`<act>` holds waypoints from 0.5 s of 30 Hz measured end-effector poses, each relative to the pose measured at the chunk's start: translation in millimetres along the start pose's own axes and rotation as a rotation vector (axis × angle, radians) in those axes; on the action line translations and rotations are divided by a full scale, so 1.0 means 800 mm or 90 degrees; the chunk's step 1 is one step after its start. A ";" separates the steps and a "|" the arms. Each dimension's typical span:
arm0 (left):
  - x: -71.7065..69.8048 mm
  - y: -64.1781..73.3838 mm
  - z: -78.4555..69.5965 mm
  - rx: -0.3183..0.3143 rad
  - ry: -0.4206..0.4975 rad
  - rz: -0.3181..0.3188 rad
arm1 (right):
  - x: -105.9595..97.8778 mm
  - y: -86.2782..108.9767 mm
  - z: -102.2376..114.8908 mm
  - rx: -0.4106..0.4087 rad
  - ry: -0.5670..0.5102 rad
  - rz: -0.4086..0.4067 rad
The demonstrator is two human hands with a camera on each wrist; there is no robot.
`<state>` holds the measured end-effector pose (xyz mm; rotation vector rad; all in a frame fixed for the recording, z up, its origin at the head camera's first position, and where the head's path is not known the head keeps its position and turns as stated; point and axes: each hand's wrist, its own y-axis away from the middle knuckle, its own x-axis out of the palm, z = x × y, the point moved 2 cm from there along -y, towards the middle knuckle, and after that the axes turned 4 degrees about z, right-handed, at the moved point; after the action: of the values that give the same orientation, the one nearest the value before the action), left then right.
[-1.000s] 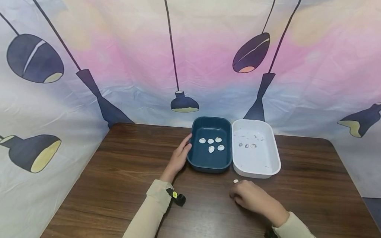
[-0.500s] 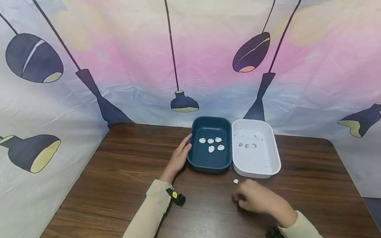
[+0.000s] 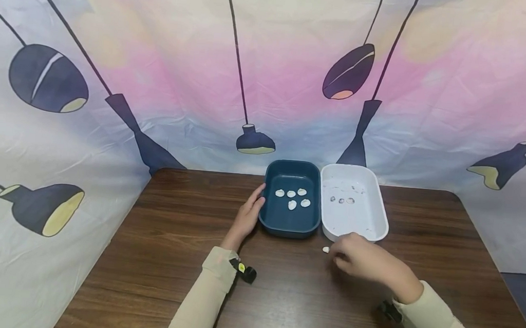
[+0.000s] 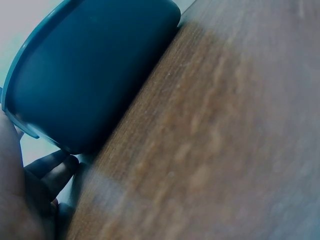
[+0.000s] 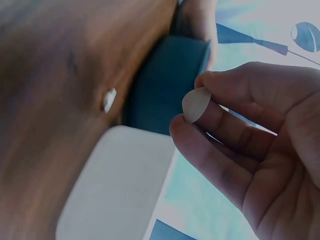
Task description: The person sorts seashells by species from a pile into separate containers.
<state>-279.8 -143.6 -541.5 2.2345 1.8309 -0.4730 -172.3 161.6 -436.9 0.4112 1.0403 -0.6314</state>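
My right hand [image 3: 373, 260] is raised over the table just in front of the white tray [image 3: 353, 223]. In the right wrist view its thumb and fingertips pinch a small pale seashell [image 5: 196, 105] by the edges. Another white seashell [image 3: 326, 250] lies on the table to the left of that hand. My left hand [image 3: 244, 220] rests its fingers against the left side of the dark teal tray [image 3: 287, 233], thumb apart from the fingers. Several white shells [image 3: 292, 205] are spread inside the teal tray.
Both trays stand side by side near the back edge of the brown wooden table [image 3: 183, 240]. Several small greyish shells [image 3: 350, 201] and bits lie in the white one. Behind the table hangs a printed cloth [image 3: 195, 76] with lamp pictures.
My right hand has risen and moved rightward and toward the white tray, uncovering more of the table beside the loose shell. My left hand and both trays stay in place.
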 end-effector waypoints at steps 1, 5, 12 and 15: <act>0.000 0.000 0.000 -0.001 0.000 0.000 | -0.003 0.000 -0.002 -0.007 0.006 -0.009; -0.001 -0.001 0.000 0.005 0.005 -0.001 | -0.016 -0.001 -0.008 -0.014 0.017 -0.041; 0.001 -0.001 -0.001 0.002 0.008 -0.003 | -0.032 -0.011 -0.023 0.014 0.032 -0.082; 0.001 0.000 -0.001 0.001 0.008 -0.003 | -0.035 -0.015 -0.034 0.038 0.029 -0.100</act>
<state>-279.8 -142.7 -541.2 2.2395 1.8422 -0.4629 -208.8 176.8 -424.4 0.4003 1.1067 -0.7977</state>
